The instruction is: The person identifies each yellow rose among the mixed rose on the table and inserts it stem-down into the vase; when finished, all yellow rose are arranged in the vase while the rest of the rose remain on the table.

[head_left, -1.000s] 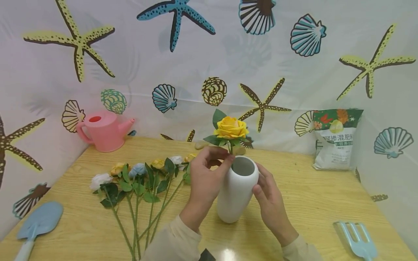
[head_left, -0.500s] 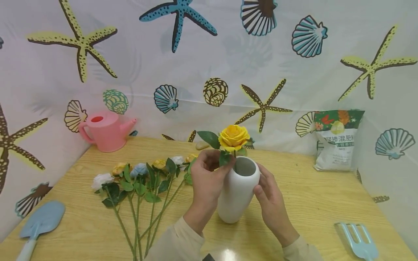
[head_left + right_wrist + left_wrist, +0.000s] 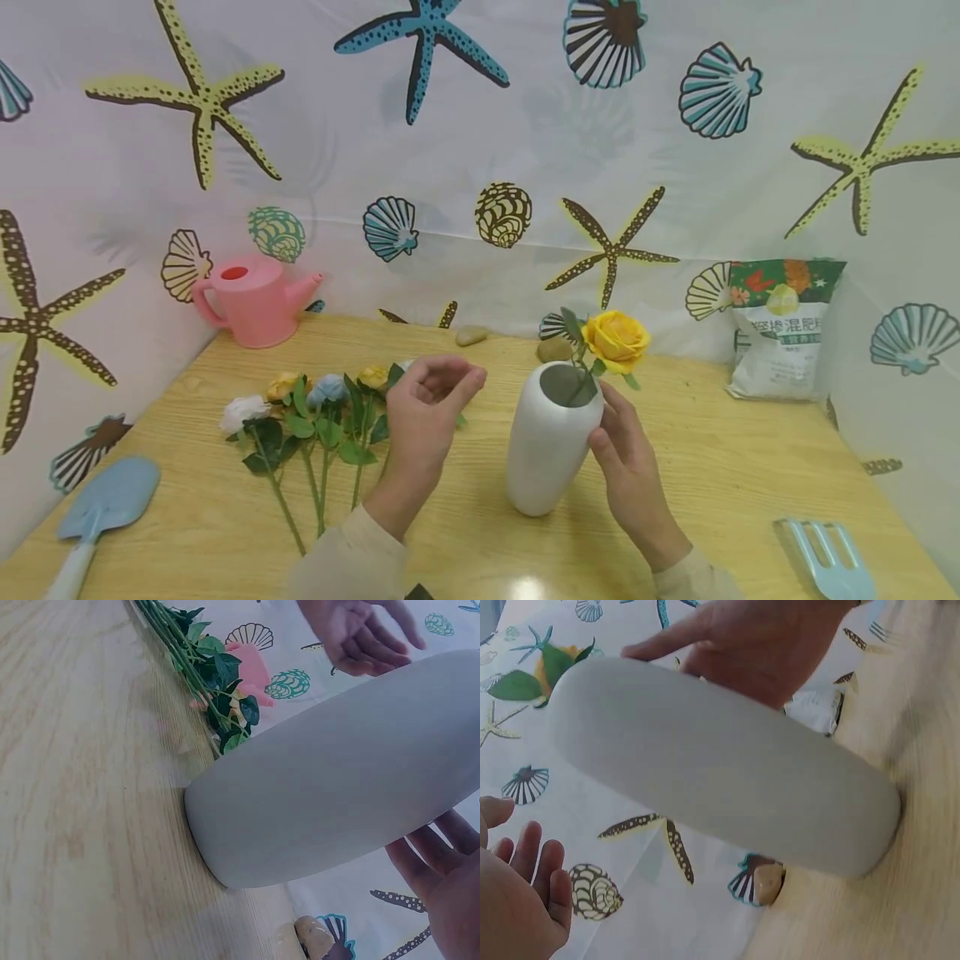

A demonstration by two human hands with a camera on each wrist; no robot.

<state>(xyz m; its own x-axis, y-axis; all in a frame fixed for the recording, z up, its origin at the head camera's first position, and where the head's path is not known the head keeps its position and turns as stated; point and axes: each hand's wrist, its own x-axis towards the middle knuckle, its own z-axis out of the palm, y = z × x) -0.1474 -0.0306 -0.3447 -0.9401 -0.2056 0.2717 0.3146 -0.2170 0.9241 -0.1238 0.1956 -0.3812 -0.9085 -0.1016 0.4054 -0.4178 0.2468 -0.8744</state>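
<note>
A white vase stands on the wooden table in front of me. In its mouth sits a yellow rose, its head leaning right over the rim and its lower stem hidden inside. My right hand holds the vase's upper right side, thumb in front and fingers behind. Left of the vase, my left hand hangs in the air, loosely curled with nothing in it. In the left wrist view the vase lies between both hands. Several artificial roses, white, yellow and blue, lie behind and beside my left forearm.
At the back left stands a pink watering can. Two stones lie behind the vase. A fertilizer bag leans at the back right. A blue hand trowel lies at left, a blue hand fork at right.
My left hand has let go of the yellow rose and moved left, away from the vase. The rose has dropped into the vase and tipped right. My right hand stays on the vase.
</note>
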